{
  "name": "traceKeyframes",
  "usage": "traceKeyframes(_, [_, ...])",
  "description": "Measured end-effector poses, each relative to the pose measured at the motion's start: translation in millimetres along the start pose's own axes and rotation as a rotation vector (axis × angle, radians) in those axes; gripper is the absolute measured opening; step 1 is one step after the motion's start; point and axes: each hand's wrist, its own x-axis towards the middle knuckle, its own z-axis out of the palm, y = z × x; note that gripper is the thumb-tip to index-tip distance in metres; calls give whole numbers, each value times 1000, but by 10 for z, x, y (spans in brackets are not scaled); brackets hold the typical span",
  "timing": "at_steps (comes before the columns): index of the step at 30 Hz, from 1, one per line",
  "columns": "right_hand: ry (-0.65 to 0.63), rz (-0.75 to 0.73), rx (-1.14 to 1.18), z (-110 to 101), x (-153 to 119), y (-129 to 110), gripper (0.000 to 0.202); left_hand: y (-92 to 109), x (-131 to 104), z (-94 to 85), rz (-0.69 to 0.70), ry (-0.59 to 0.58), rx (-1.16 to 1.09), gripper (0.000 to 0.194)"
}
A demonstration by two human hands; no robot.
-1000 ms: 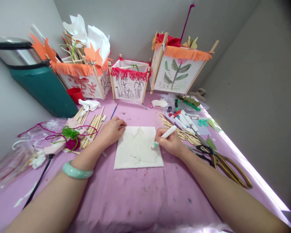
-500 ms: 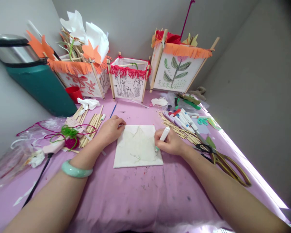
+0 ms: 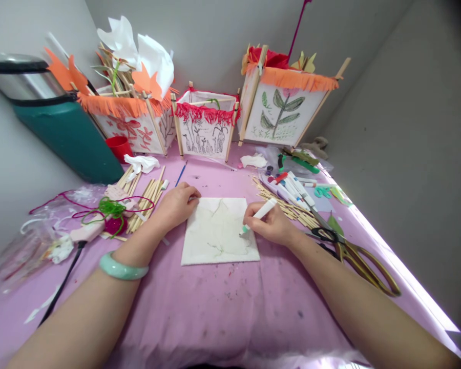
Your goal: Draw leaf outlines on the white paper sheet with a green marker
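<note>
A white fabric square (image 3: 218,230) with faint plant-like lines lies flat on the table in front of me. My left hand (image 3: 179,202), above a pale green bangle (image 3: 123,267) on the wrist, has its bent fingers at the square's upper left corner, pressing on it. In my right hand (image 3: 269,224) is a white marker (image 3: 264,209) with a green tip end, held like a pen. The marker slants down to the left, its tip at the square's right side, over a small dark mark. Whether the tip touches the fabric I cannot tell.
Large brass-handled scissors (image 3: 363,261), thin sticks (image 3: 286,207) and several markers (image 3: 292,187) lie to the right. Leftward are a glue gun (image 3: 90,230), yarn (image 3: 111,207) and more sticks (image 3: 149,197). Behind stand a teal bottle (image 3: 67,133) and decorated lantern boxes (image 3: 205,133).
My right hand has shifted slightly up and left, and the marker now leans more to the side, its tip farther onto the fabric square. My left hand keeps its place at the corner.
</note>
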Motion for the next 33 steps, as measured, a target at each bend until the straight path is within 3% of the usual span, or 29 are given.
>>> traceKeyframes(6, [-31, 0, -34, 29, 19, 6, 11, 2, -2, 3, 0, 5, -5, 22])
traceKeyframes(14, [63, 40, -22, -5, 23, 50, 14, -2, -4, 2, 8, 8, -8, 23])
traceKeyframes(19, [8, 29, -29, 25, 21, 64, 12, -9, -5, 9, 6, 13, -9, 23])
traceKeyframes(24, [135, -34, -142, 5, 34, 122, 12, 0, -4, 1, 1, 0, -1, 24])
traceKeyframes(29, [98, -28, -92, 26, 35, 116, 12, 11, -6, -11, -2, 1, 1, 24])
traceKeyframes(33, [169, -69, -187, 26, 42, 113, 11, 18, -12, -23, 0, -7, -6, 24])
